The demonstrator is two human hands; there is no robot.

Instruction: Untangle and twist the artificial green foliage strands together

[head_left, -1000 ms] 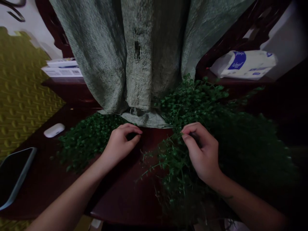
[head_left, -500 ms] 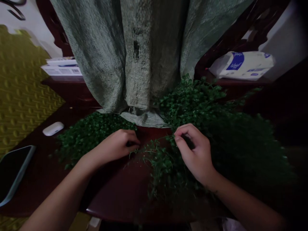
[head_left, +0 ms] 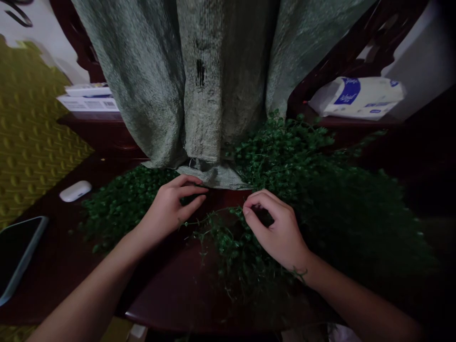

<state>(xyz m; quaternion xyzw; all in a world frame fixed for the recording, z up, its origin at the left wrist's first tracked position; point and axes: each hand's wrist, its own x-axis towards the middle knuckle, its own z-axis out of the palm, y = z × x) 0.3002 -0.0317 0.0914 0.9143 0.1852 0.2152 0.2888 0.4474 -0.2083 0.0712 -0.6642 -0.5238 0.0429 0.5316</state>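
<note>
My right hand [head_left: 281, 232] pinches a thin green plant sprig [head_left: 233, 209] between thumb and forefinger; its stem runs left towards my other hand. My left hand [head_left: 169, 202] has its fingers apart, and a stem end passes by the base of its thumb; nothing is gripped there. Below and between the hands spreads a loose tangle of leafy sprigs [head_left: 231, 247]. A large heap of the same greenery [head_left: 356, 209] lies on the right, and a smaller heap [head_left: 121, 204] lies on the left behind my left forearm. Whether the plants are real cannot be told.
A grey-green cloth [head_left: 203, 95] hangs down to the back of the dark red table [head_left: 171, 294]. A phone [head_left: 21, 251] and white earbud case [head_left: 75, 191] lie at left. White boxes [head_left: 89, 102] and a tissue pack [head_left: 363, 97] sit on side ledges.
My left hand has opened its fingers and moved slightly left and up. My right hand, still pinching, has shifted left and a little down.
</note>
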